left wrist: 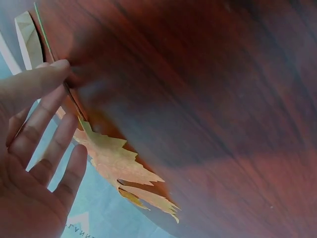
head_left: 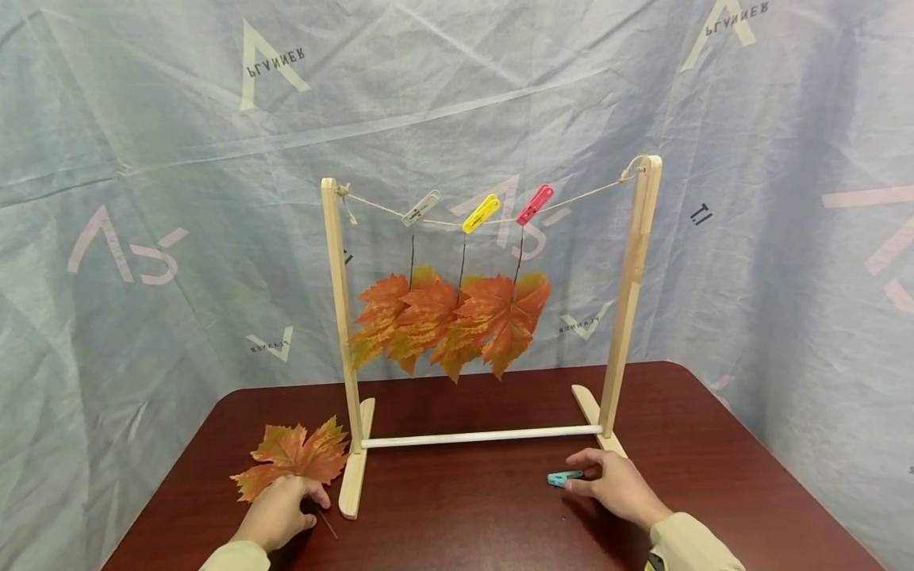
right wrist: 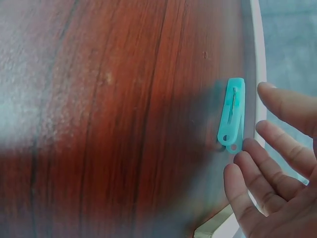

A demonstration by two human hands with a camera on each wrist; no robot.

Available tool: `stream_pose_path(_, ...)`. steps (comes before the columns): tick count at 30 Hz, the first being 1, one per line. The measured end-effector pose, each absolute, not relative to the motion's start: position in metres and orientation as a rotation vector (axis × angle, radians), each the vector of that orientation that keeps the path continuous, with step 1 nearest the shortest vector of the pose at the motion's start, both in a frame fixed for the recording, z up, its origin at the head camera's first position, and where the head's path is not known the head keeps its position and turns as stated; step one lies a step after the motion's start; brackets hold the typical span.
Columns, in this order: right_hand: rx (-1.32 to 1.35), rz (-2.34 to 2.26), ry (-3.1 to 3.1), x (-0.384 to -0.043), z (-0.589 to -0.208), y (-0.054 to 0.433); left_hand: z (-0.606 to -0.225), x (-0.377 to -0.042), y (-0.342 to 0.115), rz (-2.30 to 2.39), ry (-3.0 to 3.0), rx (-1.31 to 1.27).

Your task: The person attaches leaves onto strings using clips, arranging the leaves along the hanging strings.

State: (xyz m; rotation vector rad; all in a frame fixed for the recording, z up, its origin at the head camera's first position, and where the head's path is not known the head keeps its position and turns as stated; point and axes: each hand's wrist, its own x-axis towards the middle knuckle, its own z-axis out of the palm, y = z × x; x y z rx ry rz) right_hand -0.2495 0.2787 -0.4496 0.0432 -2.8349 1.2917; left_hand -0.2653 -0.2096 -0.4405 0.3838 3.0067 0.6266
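An orange-red artificial maple leaf (head_left: 307,452) lies on the table at the left, its thin dark stem (left wrist: 74,101) pointing toward the front. My left hand (head_left: 282,511) is over the leaf's lower part, thumb and index finger on either side of the stem with a gap between their tips. At the right, a turquoise clothespin (right wrist: 232,111) lies on the table. My right hand (head_left: 617,484) reaches around it, the fingers loosely bent and the thumb apart from the clip in the right wrist view.
Between the hands stands a wooden frame (head_left: 628,293) with a sagging string (head_left: 596,193). Grey, yellow (head_left: 481,213) and pink clothespins on it hold three maple leaves (head_left: 510,313) by their stems. A white rod (head_left: 478,437) joins the frame's feet. Printed grey cloth (head_left: 443,95) hangs behind.
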Motion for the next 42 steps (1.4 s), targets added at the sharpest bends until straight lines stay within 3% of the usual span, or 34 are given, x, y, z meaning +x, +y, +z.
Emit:
stream_pose_path(15,0.124,1.005,-2.939,-0.257,-0.454,0.279,-0.444,-0.271,-0.215,0.427,3.055,0.756)
stream_pose_path(42,0.142,1.053,-2.936,-0.254,-0.454,0.286,-0.448,-0.272,-0.221,0.493,2.949,0.978)
